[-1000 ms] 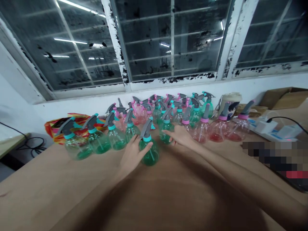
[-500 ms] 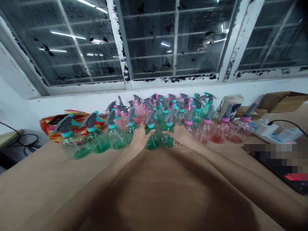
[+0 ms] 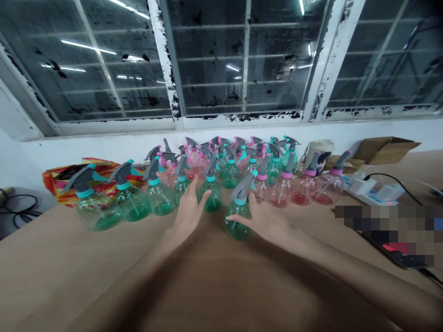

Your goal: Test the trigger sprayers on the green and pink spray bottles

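Several green and pink spray bottles with grey triggers stand in rows at the back of a brown table (image 3: pixel 86 267). My right hand (image 3: pixel 265 219) is wrapped round a green spray bottle (image 3: pixel 238 216) that stands apart, in front of the rows. My left hand (image 3: pixel 188 210) lies with fingers spread, touching another green spray bottle (image 3: pixel 211 191) in the front row.
A red and yellow bag (image 3: pixel 58 182) lies at the left behind the bottles. A white power strip with cable (image 3: pixel 374 191), a cardboard box (image 3: pixel 384 150) and a white jar (image 3: pixel 316 150) are at the right. A dark flat device (image 3: pixel 401 258) lies near the right edge. Windows run along the wall.
My right hand has drawn a green bottle out of the front row towards me. My left hand pushed its bottle back into the row and now rests against it with open fingers.
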Motion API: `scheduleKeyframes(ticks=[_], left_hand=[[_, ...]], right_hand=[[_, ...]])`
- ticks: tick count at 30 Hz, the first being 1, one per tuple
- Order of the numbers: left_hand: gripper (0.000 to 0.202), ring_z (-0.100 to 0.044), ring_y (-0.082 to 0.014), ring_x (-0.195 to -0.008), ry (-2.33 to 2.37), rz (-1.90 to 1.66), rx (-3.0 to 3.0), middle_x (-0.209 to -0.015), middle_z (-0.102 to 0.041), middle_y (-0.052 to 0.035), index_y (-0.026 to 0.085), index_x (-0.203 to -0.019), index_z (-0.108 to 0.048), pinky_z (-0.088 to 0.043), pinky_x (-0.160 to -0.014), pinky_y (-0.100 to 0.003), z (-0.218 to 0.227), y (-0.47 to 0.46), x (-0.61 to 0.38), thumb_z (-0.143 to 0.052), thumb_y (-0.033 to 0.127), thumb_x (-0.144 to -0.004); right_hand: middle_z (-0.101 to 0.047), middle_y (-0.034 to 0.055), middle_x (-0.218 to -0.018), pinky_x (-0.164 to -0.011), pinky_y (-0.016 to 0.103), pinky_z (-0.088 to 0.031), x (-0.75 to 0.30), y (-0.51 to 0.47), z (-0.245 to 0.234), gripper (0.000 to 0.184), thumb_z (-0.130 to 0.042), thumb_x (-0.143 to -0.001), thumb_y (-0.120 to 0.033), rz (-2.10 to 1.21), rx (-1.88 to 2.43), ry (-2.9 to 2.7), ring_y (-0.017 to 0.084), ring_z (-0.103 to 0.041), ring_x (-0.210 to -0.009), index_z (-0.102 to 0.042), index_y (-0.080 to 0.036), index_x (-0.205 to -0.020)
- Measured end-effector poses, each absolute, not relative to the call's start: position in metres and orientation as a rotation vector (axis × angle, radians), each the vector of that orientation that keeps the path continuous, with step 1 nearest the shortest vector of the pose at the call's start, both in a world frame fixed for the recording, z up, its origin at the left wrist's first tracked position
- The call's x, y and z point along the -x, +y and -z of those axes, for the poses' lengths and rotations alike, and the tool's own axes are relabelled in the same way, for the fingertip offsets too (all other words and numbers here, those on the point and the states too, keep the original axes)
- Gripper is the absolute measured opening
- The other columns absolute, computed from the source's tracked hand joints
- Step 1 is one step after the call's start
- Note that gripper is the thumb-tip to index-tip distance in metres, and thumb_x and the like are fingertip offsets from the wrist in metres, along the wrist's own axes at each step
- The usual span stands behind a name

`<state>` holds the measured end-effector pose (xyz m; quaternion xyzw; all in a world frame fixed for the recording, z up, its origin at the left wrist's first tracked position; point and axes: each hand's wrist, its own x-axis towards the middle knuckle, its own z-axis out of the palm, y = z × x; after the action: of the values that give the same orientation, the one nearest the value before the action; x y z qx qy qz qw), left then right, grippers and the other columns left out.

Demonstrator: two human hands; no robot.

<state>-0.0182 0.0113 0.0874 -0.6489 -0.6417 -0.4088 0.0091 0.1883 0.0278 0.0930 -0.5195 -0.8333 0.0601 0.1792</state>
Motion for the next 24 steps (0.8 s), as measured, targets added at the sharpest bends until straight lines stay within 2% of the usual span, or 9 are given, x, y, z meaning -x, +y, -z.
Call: scheduleKeyframes(ticks=[4, 8, 11, 15, 17, 20, 24], left_hand=[[0.048, -0.043, -0.0256, -0.126, -2.098, 1.248, 2.19, -0.138, -0.045, -0.0096, 0.023, -0.131, -0.04, -0.036, -0.102, -0.046, -0.088, -0.037, 0.011, -0.042, 0.046, -0.089], [0.056, -0.038, -0.0257, -0.129, -2.199, 1.173, 2.495, -0.14, -0.044, -0.0053, 0.031, -0.134, -0.036, -0.029, -0.106, -0.05, -0.091, -0.064, -0.004, -0.053, 0.048, -0.083], [0.064, -0.039, -0.0253, -0.129, -2.104, 1.311, 2.696, -0.141, -0.042, -0.0063, 0.029, -0.135, -0.034, -0.03, -0.107, -0.048, -0.097, -0.062, -0.02, -0.061, 0.044, -0.079], [0.061, -0.054, -0.0249, -0.114, -1.986, 1.58, 2.863, -0.128, -0.055, -0.0084, 0.023, -0.13, -0.041, -0.044, -0.097, -0.043, -0.106, -0.05, -0.043, -0.066, 0.035, -0.075], [0.053, -0.057, -0.0243, -0.108, -1.961, 1.661, 2.882, -0.12, -0.059, -0.0079, 0.023, -0.127, -0.045, -0.047, -0.093, -0.042, -0.108, -0.048, -0.052, -0.063, 0.031, -0.077], [0.043, -0.059, -0.0237, -0.103, -1.927, 1.697, 2.792, -0.114, -0.061, -0.0073, 0.022, -0.123, -0.049, -0.045, -0.094, -0.043, -0.106, -0.047, -0.06, -0.054, 0.023, -0.08], [0.042, -0.06, -0.0208, -0.087, -1.86, 1.714, 2.694, -0.1, -0.064, -0.0042, 0.021, -0.114, -0.055, -0.046, -0.09, -0.043, -0.105, -0.044, -0.059, -0.049, 0.014, -0.073]], right_hand=[[-0.064, 0.0142, -0.068, -0.052, 0.037, -0.046, -0.195, 0.018, -0.093, 0.073, -0.043, -0.072, -0.074, -0.12, 1.426, -2.396, 0.032, -0.065, -0.064, -0.052, -0.01, -0.106], [-0.066, 0.0135, -0.069, -0.054, 0.037, -0.045, -0.201, 0.009, -0.089, 0.071, -0.039, -0.074, -0.074, -0.045, 1.328, -2.426, 0.032, -0.065, -0.066, -0.053, -0.012, -0.104], [-0.067, 0.0119, -0.071, -0.053, 0.035, -0.044, -0.206, -0.003, -0.084, 0.066, -0.037, -0.076, -0.073, -0.088, 1.232, -2.421, 0.029, -0.064, -0.065, -0.053, -0.014, -0.101], [-0.065, 0.0112, -0.084, -0.065, 0.038, -0.046, -0.207, -0.022, -0.076, 0.066, -0.044, -0.069, -0.077, -0.116, 1.026, -2.322, 0.029, -0.06, -0.081, -0.056, -0.017, -0.094], [-0.062, 0.011, -0.087, -0.071, 0.042, -0.045, -0.206, -0.028, -0.071, 0.067, -0.045, -0.066, -0.079, -0.087, 0.974, -2.265, 0.029, -0.057, -0.085, -0.058, -0.018, -0.093], [-0.06, 0.0115, -0.088, -0.072, 0.044, -0.044, -0.204, -0.032, -0.061, 0.068, -0.046, -0.066, -0.078, -0.101, 0.969, -2.237, 0.029, -0.054, -0.085, -0.059, -0.018, -0.093], [-0.06, 0.012, -0.096, -0.078, 0.046, -0.045, -0.211, -0.021, -0.044, 0.063, -0.044, -0.075, -0.07, -0.215, 0.886, -2.372, 0.028, -0.053, -0.091, -0.058, -0.015, -0.101]])
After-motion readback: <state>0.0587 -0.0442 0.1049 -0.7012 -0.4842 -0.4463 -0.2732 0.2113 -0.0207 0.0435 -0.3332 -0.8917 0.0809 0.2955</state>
